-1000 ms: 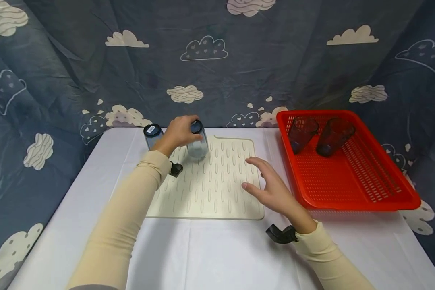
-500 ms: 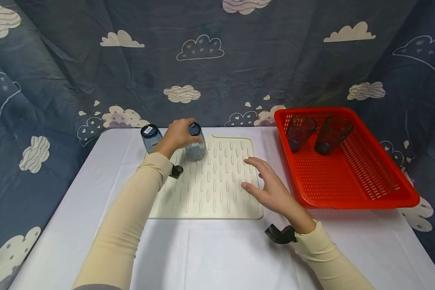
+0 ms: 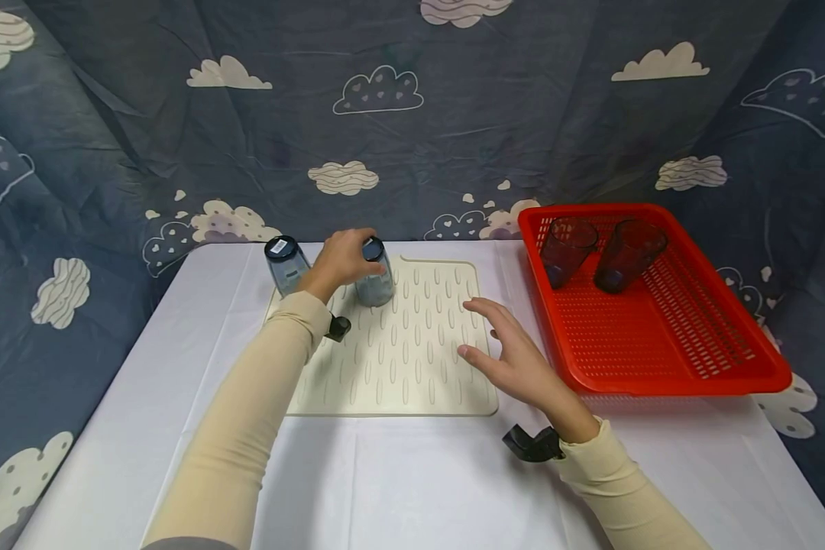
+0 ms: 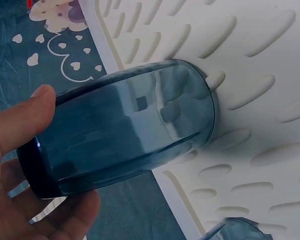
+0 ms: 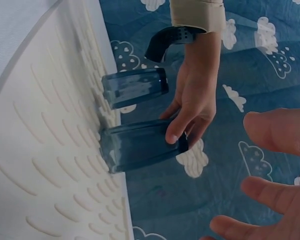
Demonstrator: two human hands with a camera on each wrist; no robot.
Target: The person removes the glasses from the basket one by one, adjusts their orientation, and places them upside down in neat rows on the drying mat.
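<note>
My left hand (image 3: 344,258) grips an upside-down blue drinking glass (image 3: 375,284) by its base, thumb on one side and fingers on the other. In the left wrist view, the rim of that glass (image 4: 135,127) is at the ribbed cream drying mat (image 3: 412,344), near its back edge. A second blue glass (image 3: 287,267) stands inverted on the mat's back left, partly behind the left hand. My right hand (image 3: 516,355) hovers by the mat's right edge, fingers spread and holding nothing. The right wrist view shows its fingers (image 5: 270,195) apart from both glasses.
A red perforated basket (image 3: 646,336) stands to the right of the mat, with two dark-looking glasses (image 3: 569,244) leaning in its back left part. White cloth (image 3: 399,481) covers the table. A cloud-patterned curtain (image 3: 488,137) hangs behind it.
My left hand has lowered the glass slightly onto the mat and shifted it a little to the right. The right hand stays nearly still. The head view has moved slightly.
</note>
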